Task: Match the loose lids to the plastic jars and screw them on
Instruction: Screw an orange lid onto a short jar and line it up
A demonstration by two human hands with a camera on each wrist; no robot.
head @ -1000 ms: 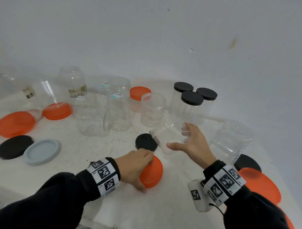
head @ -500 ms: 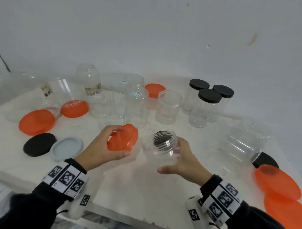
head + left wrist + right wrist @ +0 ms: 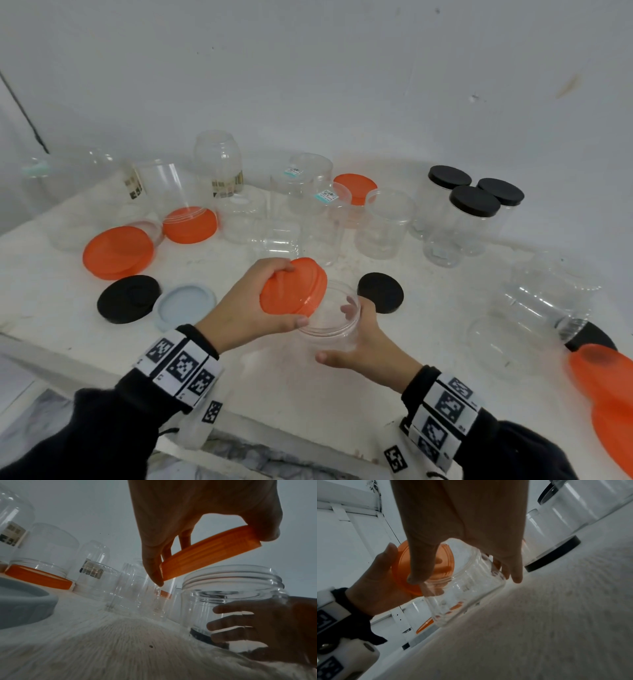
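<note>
Empty clear jar (image 3: 330,320) (orange lid (image 3: 293,287) tilted above its mouth)

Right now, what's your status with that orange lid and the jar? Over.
Left hand grips orange lid, tilted over the jar mouth, not seated. Right hand holds clear jar upright. Nothing between lid and rim.

I stand at a scuffed white counter (image 3: 102,346) whose dusty top runs back to a plain pale grey-white wall (image 3: 308,68) marked with a brownish smudge (image 3: 570,85) and a few small dark specks. A thin dark line (image 3: 24,113) slants down the wall at the far left. Below the counter's front edge I see grey marbled flooring (image 3: 44,411), and my right wrist view shows white panelled framing (image 3: 351,520) off to one side, all under soft, even light.
</note>
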